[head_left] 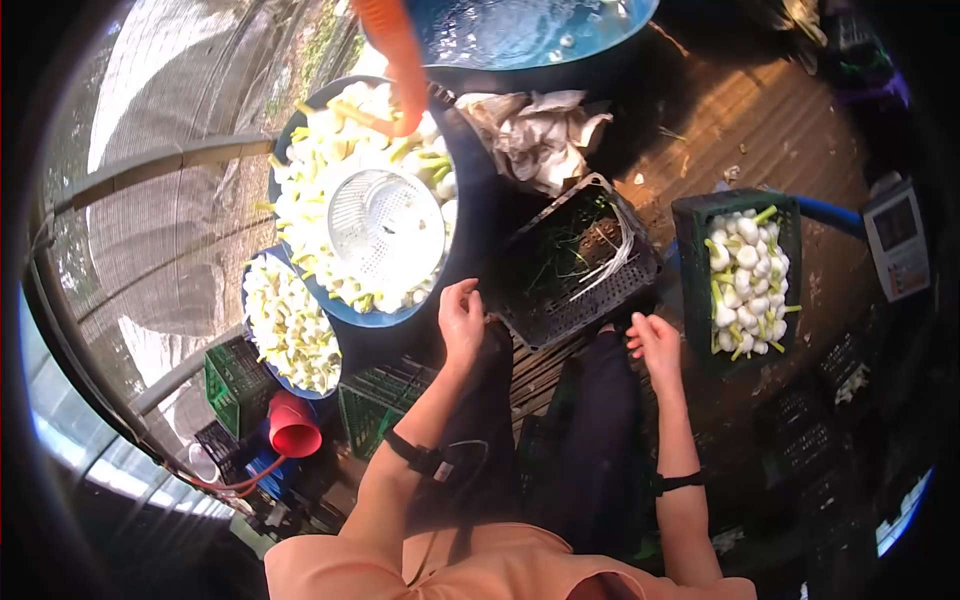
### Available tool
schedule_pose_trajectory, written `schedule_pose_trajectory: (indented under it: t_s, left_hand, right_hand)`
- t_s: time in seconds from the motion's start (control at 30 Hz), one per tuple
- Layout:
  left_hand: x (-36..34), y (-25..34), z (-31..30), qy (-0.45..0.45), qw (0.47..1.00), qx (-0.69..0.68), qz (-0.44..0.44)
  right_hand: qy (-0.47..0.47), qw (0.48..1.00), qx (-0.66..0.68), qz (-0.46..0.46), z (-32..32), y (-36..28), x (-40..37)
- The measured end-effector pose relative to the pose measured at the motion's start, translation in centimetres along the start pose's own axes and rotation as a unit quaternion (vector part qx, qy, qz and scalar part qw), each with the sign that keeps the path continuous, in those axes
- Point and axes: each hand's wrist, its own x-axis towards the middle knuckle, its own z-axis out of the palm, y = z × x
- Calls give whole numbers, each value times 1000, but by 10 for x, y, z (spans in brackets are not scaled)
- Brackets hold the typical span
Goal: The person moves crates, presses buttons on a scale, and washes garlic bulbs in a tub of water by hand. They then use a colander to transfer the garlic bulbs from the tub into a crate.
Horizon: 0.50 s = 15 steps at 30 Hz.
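My left hand (461, 318) is raised beside a large blue tub (390, 320), its fingers loosely bent and nothing visible in them. White bulbs (310, 220) with short green stems, like fresh garlic or onions, heap up in that tub. On top of them rests a white perforated basket (385, 225), brightly lit. Over my lap and the floor, a black crate (575, 310) sits between my hands, with green trimmings and pale stalks inside. My right hand (655, 345) hovers between this crate and a green crate (700, 300) of similar bulbs, fingers slightly apart and holding nothing visible.
A blue basin (520, 50) of water stands at the top. A smaller blue tub (290, 325) of bulbs, a red bucket (295, 425) and crates are at left. Crumpled paper (540, 135) lies behind the black crate. A scale display (898, 235) stands right. An orange shape (395, 60) hangs over the tub.
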Motion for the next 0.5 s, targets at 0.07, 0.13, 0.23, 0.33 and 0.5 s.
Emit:
schedule_pose_trajectory:
  t_s: [0.07, 0.13, 0.23, 0.33, 0.5]
  left_hand:
    - [13, -27, -38, 70, 996, -22, -56]
    - [26, -68, -65, 142, 973, -31, -180]
    - [63, -110, -83, 189, 862, -263, -391]
    - [80, -146, -82, 112, 806, -400, -423]
    - [66, -167, -105, 121, 835, -424, -328]
  right_hand:
    - [-108, 994, -10, -31, 75, -35, -3]
    - [-159, 984, -57, -53, 145, -74, -5]
    - [-159, 977, -90, -110, 227, -113, 19]
    - [-104, 965, -156, -184, 279, -145, 59]
    - [-68, 892, -337, -293, 312, -158, 133]
